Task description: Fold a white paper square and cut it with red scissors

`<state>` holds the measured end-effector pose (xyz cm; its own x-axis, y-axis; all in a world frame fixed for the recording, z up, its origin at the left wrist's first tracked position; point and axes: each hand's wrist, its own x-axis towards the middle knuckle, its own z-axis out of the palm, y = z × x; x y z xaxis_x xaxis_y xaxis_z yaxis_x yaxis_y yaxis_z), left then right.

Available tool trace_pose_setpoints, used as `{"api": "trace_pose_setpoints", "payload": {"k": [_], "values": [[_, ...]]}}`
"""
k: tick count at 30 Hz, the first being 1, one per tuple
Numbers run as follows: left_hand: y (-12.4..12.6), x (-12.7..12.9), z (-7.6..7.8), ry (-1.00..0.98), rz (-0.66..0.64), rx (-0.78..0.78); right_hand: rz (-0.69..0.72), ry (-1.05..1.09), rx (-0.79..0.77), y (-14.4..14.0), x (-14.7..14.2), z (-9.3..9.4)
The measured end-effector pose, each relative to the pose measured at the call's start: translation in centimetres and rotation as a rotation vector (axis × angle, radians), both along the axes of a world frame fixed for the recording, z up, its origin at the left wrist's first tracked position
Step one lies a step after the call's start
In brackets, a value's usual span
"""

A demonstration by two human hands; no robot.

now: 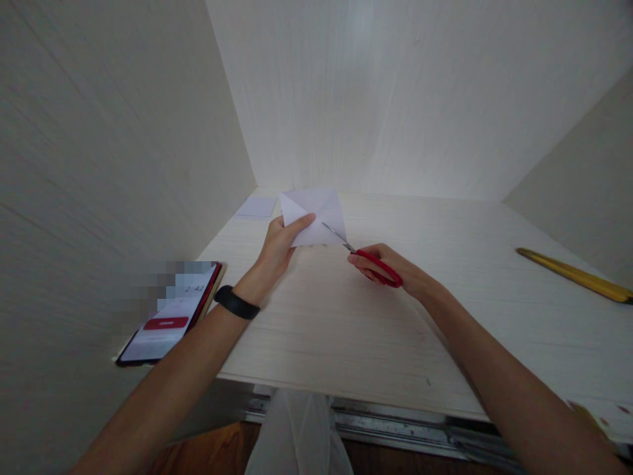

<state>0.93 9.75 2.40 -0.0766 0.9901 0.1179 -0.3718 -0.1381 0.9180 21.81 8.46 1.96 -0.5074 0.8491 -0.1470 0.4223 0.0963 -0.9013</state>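
Observation:
My left hand [281, 241] pinches a folded white sheet of paper [316, 211] by its lower left part and holds it up over the pale wooden desk [346, 316]. A black band sits on that wrist. My right hand [390, 267] grips red-handled scissors [368, 260], fingers through the loops. The blades point up and left and meet the paper's lower right edge.
A phone [171, 316] with a lit screen leans at the desk's left edge against the left wall. A small white slip [257, 206] lies in the far left corner. A yellow ruler [573, 274] lies at the right. Walls enclose the desk on three sides.

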Motion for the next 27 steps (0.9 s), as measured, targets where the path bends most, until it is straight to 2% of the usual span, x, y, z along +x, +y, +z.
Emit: {"api": "trace_pose_setpoints", "payload": {"k": [11, 27], "values": [[0.05, 0.05, 0.10, -0.005, 0.027, 0.002, 0.018, 0.001, 0.074, -0.09, 0.12, 0.06], [-0.05, -0.02, -0.04, 0.000, -0.002, -0.008, 0.022, -0.007, 0.001, 0.14, 0.06, -0.07]]}}
